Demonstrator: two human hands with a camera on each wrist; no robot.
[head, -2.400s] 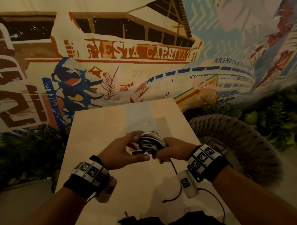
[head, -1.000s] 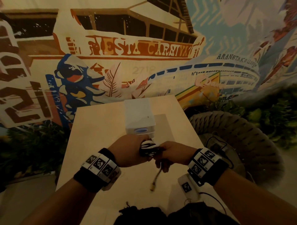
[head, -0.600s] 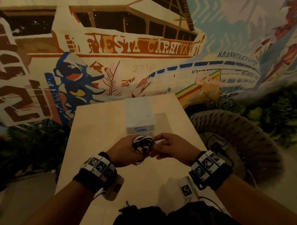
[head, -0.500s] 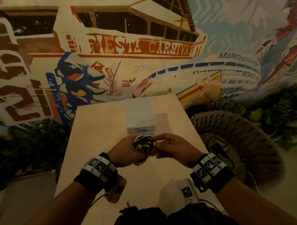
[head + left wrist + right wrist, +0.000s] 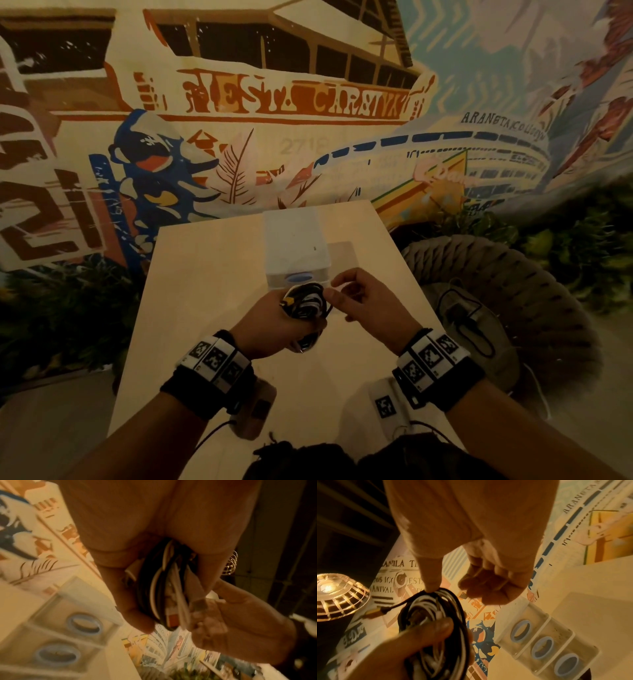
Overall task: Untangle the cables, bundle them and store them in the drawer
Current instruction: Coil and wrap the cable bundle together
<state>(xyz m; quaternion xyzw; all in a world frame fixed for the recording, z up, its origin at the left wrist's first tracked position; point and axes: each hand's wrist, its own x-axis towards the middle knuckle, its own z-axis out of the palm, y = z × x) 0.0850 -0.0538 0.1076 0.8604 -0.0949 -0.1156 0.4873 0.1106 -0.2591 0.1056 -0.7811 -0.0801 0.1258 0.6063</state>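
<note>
A coil of black and white cables is in the grip of my left hand, fingers curled round it above the pale table. In the left wrist view the cable coil fills the palm. My right hand pinches a strand at the coil's right edge. In the right wrist view its thumb touches the top of the coil, and a gold plug sticks out to the left. The white drawer unit stands just behind, its drawers with blue ring handles closed.
A big woven seat stands right of the table, with a cable and adapter on its cushion. Something dark lies at the table's near edge. Plants line the mural wall. A lit lamp hangs at left.
A second ago a cable end with its plug hung below my hands; it is now wound into the coil. Both hands have risen closer to the drawer unit.
</note>
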